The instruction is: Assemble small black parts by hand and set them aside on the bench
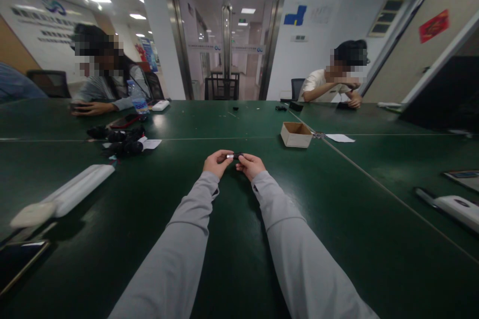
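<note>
Over the middle of the dark green table (239,199), both my arms are stretched forward in grey sleeves. Between my fingertips is a small black-and-silver stick (234,156), held sideways; its exact kind is too small to make out. My left hand (217,163) pinches the silver end. On the black end, the thumb and fingers of my right hand (252,165) are closed. The two hands nearly meet, and the fingers hide part of the stick.
An open cardboard box (296,135) stands beyond my right hand, near white paper (340,138). Black items (125,142) and a long white object (80,189) lie leftward. A water bottle (138,98) stands by one person (108,84); another person (322,84) sits far right.
</note>
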The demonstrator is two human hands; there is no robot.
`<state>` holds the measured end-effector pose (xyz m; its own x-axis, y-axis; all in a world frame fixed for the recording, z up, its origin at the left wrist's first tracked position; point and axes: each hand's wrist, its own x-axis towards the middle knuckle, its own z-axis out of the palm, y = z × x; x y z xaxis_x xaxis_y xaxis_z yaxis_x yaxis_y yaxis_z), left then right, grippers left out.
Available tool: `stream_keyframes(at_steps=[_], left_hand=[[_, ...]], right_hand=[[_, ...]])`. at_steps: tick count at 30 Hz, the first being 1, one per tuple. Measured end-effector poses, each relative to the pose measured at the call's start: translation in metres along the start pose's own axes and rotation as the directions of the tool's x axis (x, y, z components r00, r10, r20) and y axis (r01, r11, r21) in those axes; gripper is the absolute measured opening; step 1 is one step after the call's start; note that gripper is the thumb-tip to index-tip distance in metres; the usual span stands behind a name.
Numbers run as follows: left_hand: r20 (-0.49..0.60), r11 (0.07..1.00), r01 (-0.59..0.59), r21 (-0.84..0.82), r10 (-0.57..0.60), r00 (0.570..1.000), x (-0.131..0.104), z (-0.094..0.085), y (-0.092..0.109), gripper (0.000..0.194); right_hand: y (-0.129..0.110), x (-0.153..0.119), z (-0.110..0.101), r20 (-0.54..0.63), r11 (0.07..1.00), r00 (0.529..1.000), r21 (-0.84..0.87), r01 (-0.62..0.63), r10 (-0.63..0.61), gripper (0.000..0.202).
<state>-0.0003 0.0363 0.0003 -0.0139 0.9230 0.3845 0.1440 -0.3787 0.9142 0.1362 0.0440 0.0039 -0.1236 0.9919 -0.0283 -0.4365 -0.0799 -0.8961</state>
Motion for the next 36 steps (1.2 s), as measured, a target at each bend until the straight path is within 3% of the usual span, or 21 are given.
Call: stream_keyframes(at_steps=[10, 13, 16, 19, 22, 26, 32, 34, 36], left_hand=[[-0.018, 0.997, 0.003, -0.082, -0.005, 1.0, 0.001, 0.002, 0.001, 0.031], [-0.036, 0.985, 0.039, -0.17, -0.045, 0.998, 0.001, 0.006, 0.003, 0.038], [-0.03, 0.972, 0.058, -0.226, -0.067, 0.997, 0.0, 0.01, 0.007, 0.041], [-0.081, 0.982, -0.004, -0.191, -0.012, 0.997, -0.002, 0.012, 0.008, 0.039], [-0.105, 0.998, -0.022, -0.054, 0.016, 0.994, -0.006, 0.011, 0.008, 0.038], [-0.014, 0.989, 0.018, 0.145, -0.016, 1.0, -0.018, 0.015, 0.014, 0.04], [0.131, 0.973, 0.08, 0.217, -0.11, 0.985, -0.053, 0.034, 0.037, 0.038], [0.275, 0.973, 0.048, 0.224, -0.111, 0.955, -0.069, 0.033, 0.052, 0.047], [0.453, 0.956, -0.043, 0.289, -0.098, 0.886, -0.088, 0.025, 0.077, 0.064]], right_hand=[[-0.003, -0.003, 0.001, 0.025, 1.0, 0.999, 0.017, -0.026, 0.026, 0.007], [-0.007, -0.007, 0.001, 0.032, 0.996, 0.998, 0.076, -0.052, 0.05, 0.016], [-0.007, -0.009, 0.003, -0.033, 0.992, 0.997, 0.109, -0.07, 0.074, 0.031], [-0.001, -0.01, 0.004, -0.014, 1.0, 1.0, -0.007, -0.004, 0.004, 0.037], [0.004, -0.014, 0.004, 0.023, 0.966, 0.997, -0.245, 0.079, -0.075, 0.03], [-0.003, -0.029, 0.001, -0.024, 0.921, 0.991, -0.371, 0.116, -0.134, 0.022], [-0.02, -0.074, -0.015, 0.108, 0.936, 0.993, -0.344, 0.074, -0.039, 0.036], [-0.024, -0.097, -0.024, 0.122, 0.919, 0.991, -0.384, 0.093, -0.05, 0.041], [-0.031, -0.124, -0.036, 0.139, 0.897, 0.99, -0.433, 0.094, -0.037, 0.044]])
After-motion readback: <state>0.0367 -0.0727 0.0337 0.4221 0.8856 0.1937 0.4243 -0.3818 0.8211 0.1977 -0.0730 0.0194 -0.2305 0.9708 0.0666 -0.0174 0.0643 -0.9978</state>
